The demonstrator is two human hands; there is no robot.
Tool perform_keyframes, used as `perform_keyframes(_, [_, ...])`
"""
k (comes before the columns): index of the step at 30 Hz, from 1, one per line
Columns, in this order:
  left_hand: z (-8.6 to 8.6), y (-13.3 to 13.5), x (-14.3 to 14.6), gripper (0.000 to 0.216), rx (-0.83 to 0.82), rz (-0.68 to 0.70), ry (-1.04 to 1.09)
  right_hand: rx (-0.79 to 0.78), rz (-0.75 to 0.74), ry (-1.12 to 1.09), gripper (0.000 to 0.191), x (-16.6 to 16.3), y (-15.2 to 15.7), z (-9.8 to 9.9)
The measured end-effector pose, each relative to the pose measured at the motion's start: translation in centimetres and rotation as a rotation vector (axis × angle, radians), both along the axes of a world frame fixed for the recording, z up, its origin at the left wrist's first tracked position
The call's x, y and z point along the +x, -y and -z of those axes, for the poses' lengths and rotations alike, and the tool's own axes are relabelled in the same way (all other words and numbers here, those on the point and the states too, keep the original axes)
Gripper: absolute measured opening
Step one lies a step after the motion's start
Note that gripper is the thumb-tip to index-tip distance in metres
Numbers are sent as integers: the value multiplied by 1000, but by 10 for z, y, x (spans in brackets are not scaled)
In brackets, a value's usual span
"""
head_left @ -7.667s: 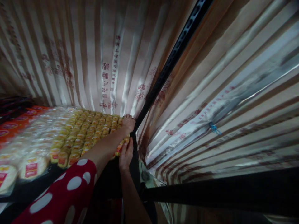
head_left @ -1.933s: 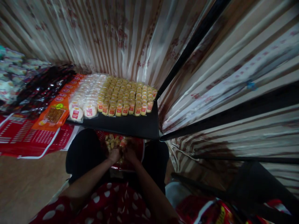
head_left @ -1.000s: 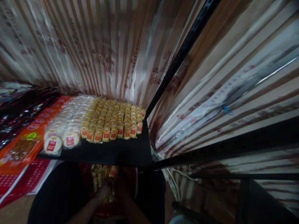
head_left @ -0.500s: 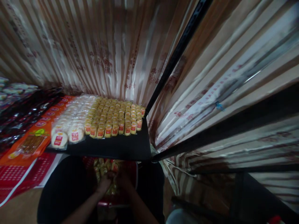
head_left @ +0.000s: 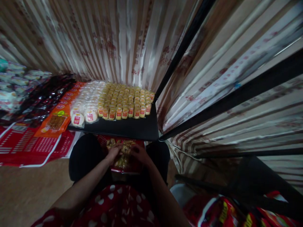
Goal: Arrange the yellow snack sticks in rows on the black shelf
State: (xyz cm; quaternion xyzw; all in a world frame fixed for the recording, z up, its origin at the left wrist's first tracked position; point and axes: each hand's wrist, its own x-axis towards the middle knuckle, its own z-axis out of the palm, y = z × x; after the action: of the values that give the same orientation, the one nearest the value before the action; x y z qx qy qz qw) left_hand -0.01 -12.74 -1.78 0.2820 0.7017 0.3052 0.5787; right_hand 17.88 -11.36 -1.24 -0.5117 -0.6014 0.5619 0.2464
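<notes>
Both my hands are down in a red bag point(head_left: 129, 168) of small yellow wrapped snacks point(head_left: 123, 148) resting on my lap. My left hand point(head_left: 113, 153) has its fingers curled among the packets. My right hand point(head_left: 139, 153) is curled over the packets beside it. What either hand grips is too dark to make out. Just beyond, a black shelf point(head_left: 132, 127) carries neat rows of yellow snack packs with red labels point(head_left: 126, 101) and round white cakes in clear wrap point(head_left: 84, 102).
Orange snack packets point(head_left: 58, 115) and dark glossy packets point(head_left: 44, 94) lie left of the cakes over a red printed sheet point(head_left: 30, 145). Striped curtain point(head_left: 113, 37) hangs behind. Black shelf posts point(head_left: 187, 41) run on the right. Red bags point(head_left: 220, 211) sit at lower right.
The view has tipped down, so my arms and polka-dot sleeve show again. My hands stay in the red bag, shifting among the yellow packets. The shelf rows are unchanged.
</notes>
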Motion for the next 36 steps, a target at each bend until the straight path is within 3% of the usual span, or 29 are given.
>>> perform_keyframes(5, [-26, -3, -4, 22, 110, -182, 281, 13, 107, -121, 22, 1, -3, -33])
perform_keyframes(9, [-50, -3, -8, 31, 179, -175, 355, -33, 229, -269, 27, -5, -2, -50])
perform_keyframes(18, [-66, -1, 0, 22, 264, -154, 244, -45, 323, -314, 27, -12, -8, -70])
perform_keyframes(22, [-80, -5, 5, 14, 176, -146, 376, -61, 355, -351, 34, -13, -12, -80])
perform_keyframes(27, [-99, -10, 13, 18, 1, -240, 609, -79, 334, -453, 43, -13, -15, -90])
perform_keyframes(31, [-101, -9, 17, 19, 22, -156, 707, -42, 365, -433, 39, -15, -20, -91])
perform_keyframes(36, [-95, -10, 23, 23, 147, 38, 551, -12, 454, -448, 36, -18, -31, -87])
